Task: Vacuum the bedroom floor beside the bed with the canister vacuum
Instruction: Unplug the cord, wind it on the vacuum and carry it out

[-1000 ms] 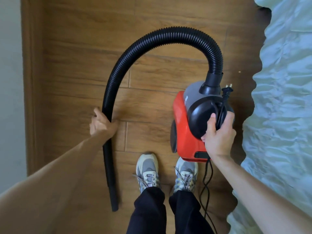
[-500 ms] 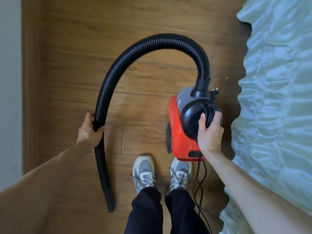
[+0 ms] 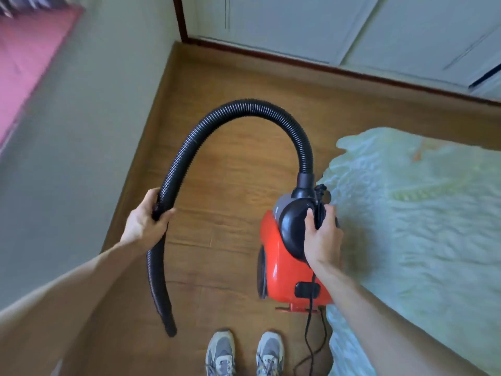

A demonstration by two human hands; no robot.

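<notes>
A red canister vacuum with a black and grey top hangs above the wooden floor, beside the bed. My right hand grips its black handle. A black ribbed hose arches from the vacuum's top over to the left. My left hand is closed around the hose where it bends down. The hose's nozzle end points at the floor. A black power cord dangles from the vacuum's rear to the floor.
The bed, with a pale green rumpled cover, fills the right side. A grey-green wall runs along the left. White cabinet doors with a dark baseboard stand ahead. My two feet in grey sneakers stand on the narrow floor strip.
The view has tilted up, so the wall, cabinet doors and bed end now show. Both hands keep their grips. The vacuum and hose appear higher and further forward from my feet.
</notes>
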